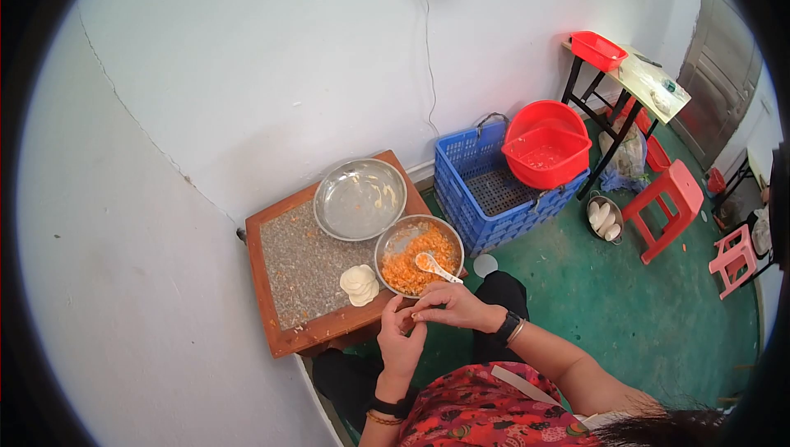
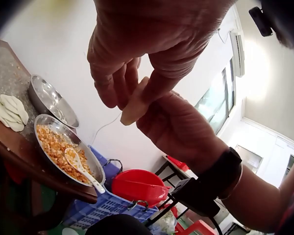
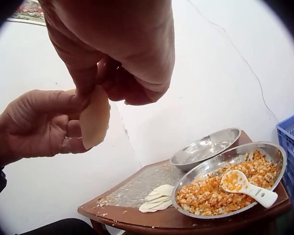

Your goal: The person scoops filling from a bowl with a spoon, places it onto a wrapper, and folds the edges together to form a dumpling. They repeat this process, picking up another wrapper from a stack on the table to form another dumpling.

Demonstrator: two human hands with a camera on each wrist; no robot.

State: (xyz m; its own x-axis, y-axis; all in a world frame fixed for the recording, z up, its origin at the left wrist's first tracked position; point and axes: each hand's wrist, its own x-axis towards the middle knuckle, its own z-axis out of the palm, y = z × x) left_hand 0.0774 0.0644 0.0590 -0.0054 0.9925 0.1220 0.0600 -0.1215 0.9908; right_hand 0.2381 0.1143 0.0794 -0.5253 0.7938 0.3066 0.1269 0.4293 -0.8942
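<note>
Both hands grip one dough wrapper [image 3: 94,122] between them, held clear of the desk [image 1: 296,270] at its near edge. Left hand [image 1: 401,350]: thumb and curled fingers pinch the wrapper. Right hand [image 1: 458,308]: thumb and fingertips pinch the upper end of the same piece. Wrapper appearance: pale cream, smooth, thin, with a rounded outer edge; it appears folded over in a half-round form, tilted on edge, its upper part covered by the fingers. Whether it contains filling cannot be determined. Positions below are relative to the hands in the head view. At 12 o'clock, just beyond the fingers, a steel bowl [image 1: 401,238] contains an orange-and-white chopped mixture [image 1: 401,271]. A white spoon [image 1: 427,264] rests in the mixture, handle directed toward 4 o'clock and crossing the rim. At 10 o'clock, a stack of round wrappers [image 1: 360,285] lies overlapped on the desk. At 11 o'clock, a second steel bowl [image 1: 350,202] shows pale residue inside. At 1 o'clock, a blue crate [image 1: 527,219] stands on the floor, supporting red basins [image 1: 547,151].
</note>
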